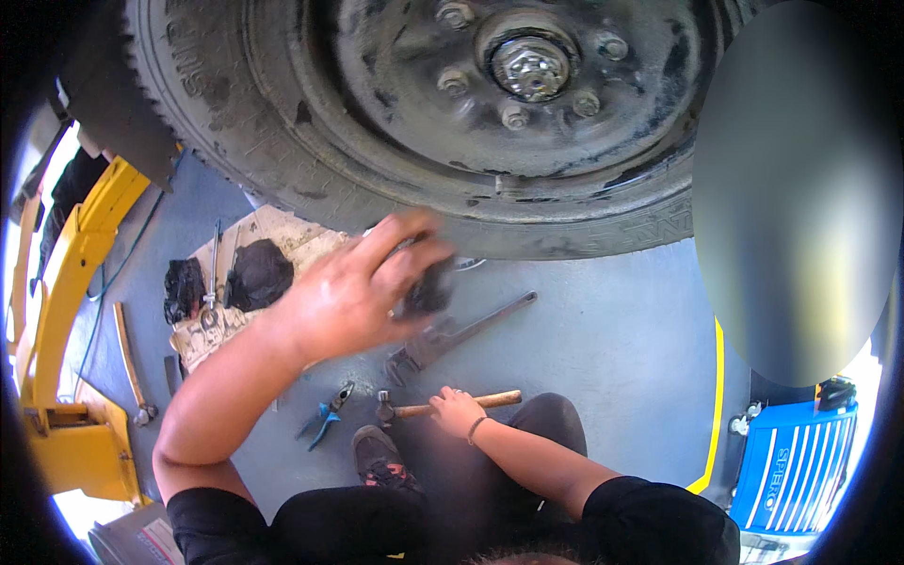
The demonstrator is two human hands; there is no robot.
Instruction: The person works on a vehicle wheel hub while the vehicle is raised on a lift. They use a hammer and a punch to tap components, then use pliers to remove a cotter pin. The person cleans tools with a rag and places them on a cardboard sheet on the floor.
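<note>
My left hand (348,292) is raised just below the tyre, its fingers curled around a dark, blurred object (431,287) whose kind I cannot make out. Low in front of me, my right hand (456,412) is closed around the wooden handle of a hammer (499,399), whose metal head points left. Above both hands stands a large wheel (405,104) with a dusty steel rim, several lug nuts and a greasy hub (532,71) at its centre. Between the hands and the wheel, a pipe wrench (466,334) lies slantwise on the floor.
Blue-handled pliers (327,415) lie near my shoe. Stained cardboard (282,226) at left carries black bundles (259,275) and a metal tool. Another hammer (125,358) lies beside a yellow lift frame (75,282). At right stands a blue tool cabinet (796,466), past a yellow floor line (718,405).
</note>
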